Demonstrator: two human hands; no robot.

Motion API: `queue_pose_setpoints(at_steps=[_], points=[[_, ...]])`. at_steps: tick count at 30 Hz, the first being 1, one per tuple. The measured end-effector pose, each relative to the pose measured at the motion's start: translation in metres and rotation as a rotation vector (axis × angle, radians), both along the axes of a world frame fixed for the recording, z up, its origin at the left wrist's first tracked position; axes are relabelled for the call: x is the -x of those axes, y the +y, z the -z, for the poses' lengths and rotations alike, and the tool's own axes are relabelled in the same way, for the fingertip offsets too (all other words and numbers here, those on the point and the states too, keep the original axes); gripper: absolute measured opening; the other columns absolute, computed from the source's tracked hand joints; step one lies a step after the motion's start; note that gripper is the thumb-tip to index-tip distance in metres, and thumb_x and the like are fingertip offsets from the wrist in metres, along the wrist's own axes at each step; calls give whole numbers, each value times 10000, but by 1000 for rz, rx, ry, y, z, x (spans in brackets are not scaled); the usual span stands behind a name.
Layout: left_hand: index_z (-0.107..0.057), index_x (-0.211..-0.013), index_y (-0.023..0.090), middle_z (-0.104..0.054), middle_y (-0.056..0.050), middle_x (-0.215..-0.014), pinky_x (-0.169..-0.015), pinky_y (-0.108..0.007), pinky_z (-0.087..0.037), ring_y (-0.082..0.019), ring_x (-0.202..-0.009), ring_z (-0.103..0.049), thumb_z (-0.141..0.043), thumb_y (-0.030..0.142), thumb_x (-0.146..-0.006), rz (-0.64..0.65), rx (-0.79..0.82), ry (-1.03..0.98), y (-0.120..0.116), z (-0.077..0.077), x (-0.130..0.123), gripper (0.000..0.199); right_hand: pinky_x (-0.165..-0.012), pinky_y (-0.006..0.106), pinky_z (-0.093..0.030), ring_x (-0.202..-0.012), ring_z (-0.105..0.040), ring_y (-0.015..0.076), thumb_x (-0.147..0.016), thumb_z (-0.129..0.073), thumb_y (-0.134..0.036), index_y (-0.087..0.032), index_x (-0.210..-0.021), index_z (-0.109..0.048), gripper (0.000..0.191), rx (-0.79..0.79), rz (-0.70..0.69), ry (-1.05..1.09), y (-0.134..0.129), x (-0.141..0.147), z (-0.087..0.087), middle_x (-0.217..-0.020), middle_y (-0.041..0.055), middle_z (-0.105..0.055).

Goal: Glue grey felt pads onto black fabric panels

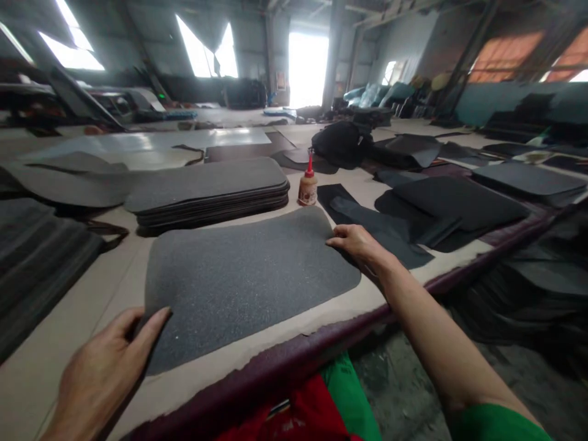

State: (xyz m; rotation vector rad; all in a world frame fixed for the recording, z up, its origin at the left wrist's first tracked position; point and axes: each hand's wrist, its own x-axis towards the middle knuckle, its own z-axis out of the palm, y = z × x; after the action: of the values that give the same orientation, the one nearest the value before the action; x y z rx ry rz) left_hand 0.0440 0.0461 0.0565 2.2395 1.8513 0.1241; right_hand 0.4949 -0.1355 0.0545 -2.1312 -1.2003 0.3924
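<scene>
A dark grey rounded-corner sheet (252, 285) lies across the near part of the table, its surface speckled with small light flecks. At its left edge, my left hand (113, 352) grips the sheet with the thumb on top and the fingers partly hidden beneath. My right hand (356, 242) pinches the sheet's right edge between thumb and fingers. Just behind the sheet stands a small bottle (307, 188) with a brownish body and a red pointed nozzle. A neat stack of similar rounded sheets (211, 187) sits behind it to the left.
More piled dark sheets (37, 263) occupy the left side. Loose black pieces (367, 220) and larger dark sheets (459, 202) lie to the right. The table's maroon front edge (294, 361) runs close to my body. Black material (519, 288) is heaped below on the right.
</scene>
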Motion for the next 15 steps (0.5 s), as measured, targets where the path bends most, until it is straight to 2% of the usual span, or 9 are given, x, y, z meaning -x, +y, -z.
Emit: queue_pose_setpoints(at_steps=[2, 5, 10, 12, 15], points=[[-572, -1254, 213, -713, -125, -1166, -816, -371, -480, -348, -1060, -661, -289, 752, -861, -2, 42, 6, -6, -9, -6, 724, -598, 252, -349, -650, -531, 138, -754, -747, -420, -200, -820, -669, 243, -28, 38, -49, -1, 0, 0, -680, -39, -587], [-558, -1265, 227, -722, -114, -1097, -818, -368, -473, -346, -1048, -662, -276, 754, -851, -21, 83, 17, -9, -13, -9, 727, -644, 261, -376, -698, -562, 155, -711, -803, -373, -202, -954, -664, 328, -87, 132, -115, -2, -1, -1, -743, -25, -625], [-553, -1297, 232, -721, -107, -1105, -801, -373, -478, -352, -1050, -662, -266, 780, -853, -43, 77, 4, -5, -7, -4, 761, -667, 278, -407, -709, -577, 168, -874, -641, -378, -187, -999, -636, 228, -213, 295, -160, -7, 8, -15, -754, 0, -643], [-551, -1317, 222, -725, -115, -1117, -813, -380, -485, -358, -1065, -662, -271, 795, -857, -40, 62, 6, 2, 1, 1, 786, -682, 279, -427, -731, -597, 170, -918, -593, -388, -191, -987, -645, 215, -266, 227, -135, -10, 25, -21, -791, 12, -670], [-578, -1314, 215, -745, -113, -1110, -789, -368, -501, -348, -1018, -685, -293, 816, -865, -41, 15, 13, 17, 19, 12, 803, -762, 281, -461, -850, -638, 175, -955, -585, -380, -201, -1048, -655, 212, -260, -54, -88, -16, 60, -23, -948, 37, -704]])
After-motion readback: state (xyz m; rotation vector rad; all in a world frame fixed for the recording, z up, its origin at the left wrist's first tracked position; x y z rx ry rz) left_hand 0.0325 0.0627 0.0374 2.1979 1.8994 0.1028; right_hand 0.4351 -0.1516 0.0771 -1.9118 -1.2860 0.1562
